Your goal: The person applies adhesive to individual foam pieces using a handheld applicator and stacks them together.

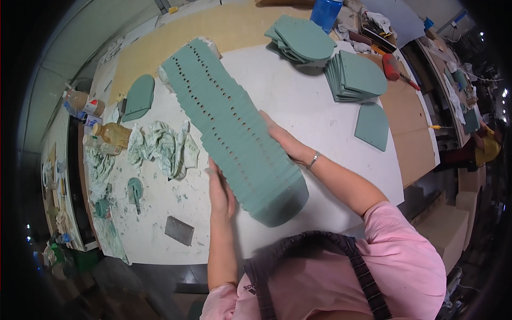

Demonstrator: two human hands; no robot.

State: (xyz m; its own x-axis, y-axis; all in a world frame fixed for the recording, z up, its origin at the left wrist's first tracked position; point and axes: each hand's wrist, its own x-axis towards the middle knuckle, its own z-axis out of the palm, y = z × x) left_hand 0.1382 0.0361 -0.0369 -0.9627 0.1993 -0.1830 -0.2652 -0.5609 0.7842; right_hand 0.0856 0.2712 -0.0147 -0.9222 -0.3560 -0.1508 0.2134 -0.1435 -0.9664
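A long row of green, round-ended panels (234,117), packed face to face, slants across the white table from the far left toward my body. Two lines of small holes run along its top, and the edges are slightly uneven. My left hand (221,193) presses its left side near the close end. On the opposite side, my right hand (285,140) lies against the panels a little farther along, a bracelet at its wrist. Between them the row is gripped; the fingertips are partly hidden behind it. A whitish cloth (212,47) shows under its far end.
Stacked green panels (306,40) and a second stack (358,76) stand at the far right, near a single panel (372,127) and a red mallet (392,67). Left are stained rags (162,146), bottles (114,134), a green-smeared tool (135,191) and a grey metal plate (179,231).
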